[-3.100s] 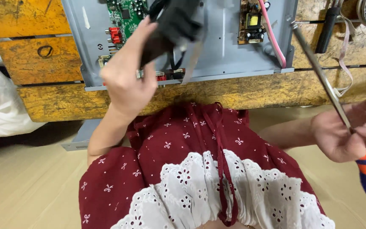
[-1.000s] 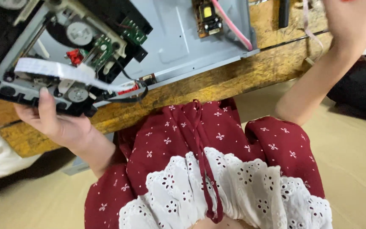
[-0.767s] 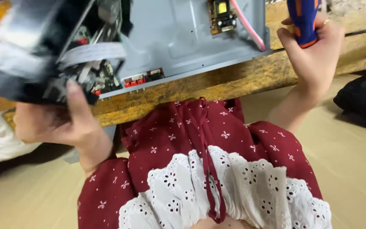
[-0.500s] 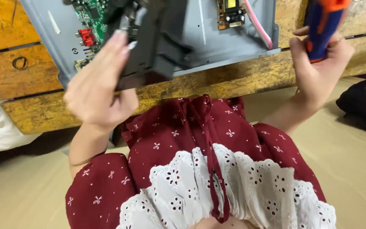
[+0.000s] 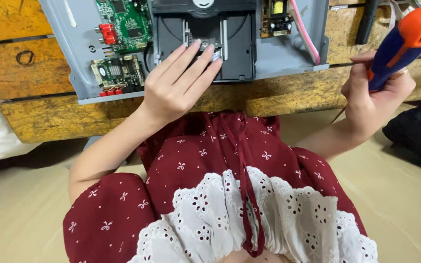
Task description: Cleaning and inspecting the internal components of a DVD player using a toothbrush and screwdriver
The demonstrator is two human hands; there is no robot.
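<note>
Right hand (image 5: pixel 373 95) is wrapped shut around a screwdriver (image 5: pixel 398 46), blue handle with an orange cap, cap end up and to the right; a thin bit of its shaft shows below the palm, the tip is not in view. It hangs off the front edge of the bench, apart from the chassis. Left hand (image 5: pixel 174 85) holds nothing: fingers straight and together, fingertips (image 5: pixel 198 46) pressed flat on the black disc drive tray unit (image 5: pixel 203 41), near a small metal part at its centre. Drive sits in the middle of an opened grey metal player chassis (image 5: pixel 76 53). Left of the drive: a green circuit board (image 5: pixel 125 22) with red connectors, and a smaller board (image 5: pixel 115 75) just below it. Right of the drive: a small power board (image 5: pixel 274 17), with a pink cable (image 5: pixel 305 36) running alongside it. Chassis lies on a worn yellow wooden bench (image 5: pixel 20 61), front edge overhanging slightly. Person's lap in a dark red patterned dress (image 5: pixel 210 165) with white lace trim sits below the bench.
</note>
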